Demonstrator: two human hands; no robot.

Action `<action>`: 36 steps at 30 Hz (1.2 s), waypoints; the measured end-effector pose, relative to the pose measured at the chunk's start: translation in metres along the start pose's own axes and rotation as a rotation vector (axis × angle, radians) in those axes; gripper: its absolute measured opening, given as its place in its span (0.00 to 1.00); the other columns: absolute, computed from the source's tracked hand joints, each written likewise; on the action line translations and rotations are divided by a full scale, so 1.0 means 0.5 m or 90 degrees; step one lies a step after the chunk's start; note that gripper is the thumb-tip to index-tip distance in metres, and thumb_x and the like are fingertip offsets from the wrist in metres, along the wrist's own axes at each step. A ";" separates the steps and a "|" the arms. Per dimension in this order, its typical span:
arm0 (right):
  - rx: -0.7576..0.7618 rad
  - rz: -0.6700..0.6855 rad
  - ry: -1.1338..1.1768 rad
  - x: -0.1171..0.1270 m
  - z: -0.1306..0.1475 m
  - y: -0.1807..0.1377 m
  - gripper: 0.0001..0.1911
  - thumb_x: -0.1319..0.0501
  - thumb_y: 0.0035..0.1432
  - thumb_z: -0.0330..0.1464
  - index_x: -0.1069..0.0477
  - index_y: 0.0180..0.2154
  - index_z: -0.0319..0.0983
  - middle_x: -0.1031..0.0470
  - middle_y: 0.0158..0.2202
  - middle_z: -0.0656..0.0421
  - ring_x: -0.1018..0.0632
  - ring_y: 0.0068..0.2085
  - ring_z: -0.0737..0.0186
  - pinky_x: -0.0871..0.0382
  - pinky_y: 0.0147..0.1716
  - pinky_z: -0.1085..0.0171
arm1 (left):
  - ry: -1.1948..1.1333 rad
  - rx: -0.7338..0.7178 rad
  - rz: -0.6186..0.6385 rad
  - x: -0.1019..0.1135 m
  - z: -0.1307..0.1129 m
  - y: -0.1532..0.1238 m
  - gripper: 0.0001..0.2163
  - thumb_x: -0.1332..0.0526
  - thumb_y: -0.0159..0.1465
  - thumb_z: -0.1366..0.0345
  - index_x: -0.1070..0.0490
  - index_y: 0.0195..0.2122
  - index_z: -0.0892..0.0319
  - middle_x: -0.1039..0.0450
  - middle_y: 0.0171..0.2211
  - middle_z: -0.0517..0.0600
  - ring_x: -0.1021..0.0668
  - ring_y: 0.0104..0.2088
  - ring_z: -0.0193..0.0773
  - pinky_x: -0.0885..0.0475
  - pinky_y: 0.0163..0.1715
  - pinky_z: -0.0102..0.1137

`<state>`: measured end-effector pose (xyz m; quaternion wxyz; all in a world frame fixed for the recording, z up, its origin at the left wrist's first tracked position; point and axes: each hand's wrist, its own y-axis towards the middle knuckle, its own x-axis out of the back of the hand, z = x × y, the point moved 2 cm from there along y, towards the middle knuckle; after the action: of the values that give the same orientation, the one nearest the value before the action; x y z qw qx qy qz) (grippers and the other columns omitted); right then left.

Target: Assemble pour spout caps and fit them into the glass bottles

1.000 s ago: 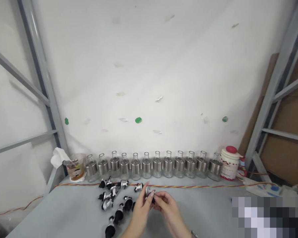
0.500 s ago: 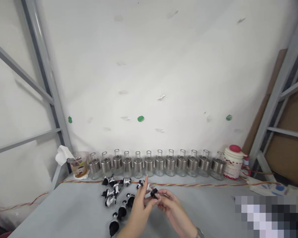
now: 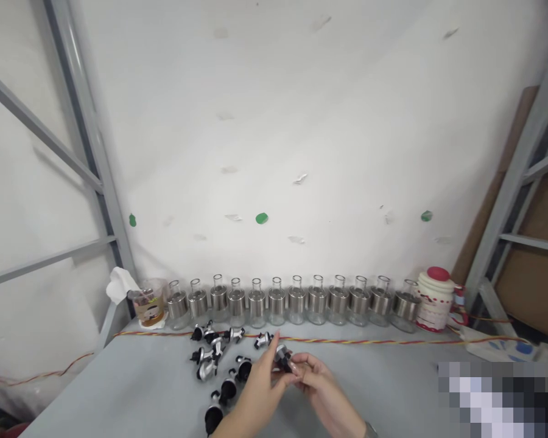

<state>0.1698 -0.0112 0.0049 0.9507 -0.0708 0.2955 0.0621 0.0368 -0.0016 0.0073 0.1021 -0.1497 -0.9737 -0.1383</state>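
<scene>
Between my two hands is a silver and black bottle pourer [image 3: 282, 356], partly hidden by the fingers. My left hand [image 3: 261, 389] is closed around its near left side, thumb against it and forefinger raised. From the right, my right hand [image 3: 317, 380] pinches its lower black part with the fingertips. Several more silver and black pourers [image 3: 229, 388] lie loosely on the grey table [image 3: 132, 383], left of my left hand. Behind the hands stands a row of clear glass bottles [image 3: 297, 298] with steel sleeves and open necks.
A red and yellow twisted cord [image 3: 360, 342] runs across the table before the bottles. A cup of amber drink [image 3: 148, 307] stands at the left end, a cream jar with a red lid [image 3: 435, 299] at the right. Behind is a white wall [image 3: 274, 140]; grey metal posts [image 3: 89, 137] flank it.
The pourer between my hands has turned, so its silver part now shows above the black. My hands remain close together, and the view has shifted slightly.
</scene>
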 end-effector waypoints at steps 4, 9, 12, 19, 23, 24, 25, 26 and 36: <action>-0.002 0.002 0.016 0.009 -0.008 0.004 0.08 0.32 0.39 0.30 0.28 0.26 0.38 0.27 0.25 0.63 0.28 0.29 0.67 0.38 0.32 0.69 | 0.085 -0.023 0.009 0.009 -0.008 -0.002 0.25 0.42 0.56 0.64 0.43 0.56 0.55 0.30 0.46 0.54 0.27 0.43 0.42 0.34 0.46 0.35; -0.025 -0.028 -0.004 0.017 -0.015 0.004 0.08 0.32 0.38 0.31 0.28 0.26 0.38 0.26 0.25 0.62 0.28 0.29 0.66 0.39 0.30 0.69 | 0.134 -0.020 0.052 0.023 -0.020 -0.002 0.24 0.43 0.57 0.64 0.42 0.55 0.53 0.30 0.45 0.54 0.27 0.41 0.42 0.33 0.44 0.36; -0.045 -0.047 -0.017 0.017 -0.016 0.000 0.09 0.31 0.37 0.31 0.27 0.25 0.38 0.25 0.24 0.61 0.28 0.28 0.66 0.40 0.29 0.69 | 0.124 -0.025 0.067 0.025 -0.029 -0.009 0.25 0.43 0.57 0.63 0.45 0.57 0.52 0.32 0.47 0.54 0.26 0.39 0.40 0.31 0.41 0.34; -0.055 -0.045 -0.001 0.012 -0.018 -0.005 0.07 0.33 0.41 0.33 0.28 0.25 0.37 0.24 0.25 0.60 0.27 0.29 0.65 0.40 0.29 0.69 | 0.152 -0.042 -0.001 0.015 -0.013 -0.012 0.24 0.41 0.55 0.63 0.40 0.54 0.53 0.31 0.45 0.54 0.27 0.41 0.43 0.31 0.41 0.34; -0.029 -0.027 -0.035 0.006 -0.012 -0.006 0.08 0.34 0.43 0.35 0.29 0.25 0.37 0.24 0.25 0.60 0.26 0.30 0.65 0.39 0.31 0.68 | 0.137 -0.033 -0.021 0.010 -0.006 -0.005 0.21 0.43 0.56 0.62 0.37 0.52 0.55 0.29 0.43 0.55 0.26 0.39 0.42 0.30 0.40 0.33; -0.027 -0.029 -0.038 0.006 -0.011 -0.005 0.09 0.34 0.44 0.36 0.29 0.25 0.37 0.24 0.26 0.60 0.26 0.30 0.64 0.39 0.31 0.68 | 0.130 -0.030 -0.021 0.010 -0.007 -0.004 0.20 0.43 0.56 0.62 0.37 0.51 0.56 0.28 0.42 0.54 0.25 0.38 0.42 0.30 0.39 0.33; -0.027 -0.042 -0.038 0.006 -0.012 -0.005 0.10 0.35 0.44 0.37 0.29 0.26 0.38 0.24 0.26 0.60 0.26 0.30 0.64 0.39 0.30 0.68 | 0.123 -0.026 -0.023 0.012 -0.009 -0.002 0.20 0.43 0.57 0.62 0.37 0.51 0.56 0.27 0.41 0.54 0.25 0.36 0.41 0.29 0.37 0.32; -0.027 -0.061 -0.035 0.007 -0.012 -0.003 0.11 0.35 0.44 0.39 0.28 0.27 0.38 0.24 0.27 0.60 0.25 0.30 0.64 0.38 0.29 0.68 | 0.118 -0.019 -0.025 0.013 -0.012 -0.001 0.19 0.43 0.57 0.61 0.37 0.50 0.57 0.27 0.39 0.54 0.24 0.35 0.40 0.29 0.36 0.31; -0.083 -0.199 0.046 0.038 -0.028 0.013 0.10 0.36 0.40 0.36 0.28 0.26 0.37 0.26 0.20 0.60 0.27 0.22 0.66 0.38 0.26 0.67 | 0.050 -0.005 0.029 0.007 -0.019 0.002 0.12 0.43 0.56 0.63 0.32 0.40 0.60 0.28 0.30 0.48 0.26 0.30 0.36 0.32 0.31 0.26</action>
<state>0.1764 -0.0060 -0.0180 0.9310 -0.1795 0.3099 -0.0699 0.0355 -0.0027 0.0171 0.1425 -0.1666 -0.9648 -0.1455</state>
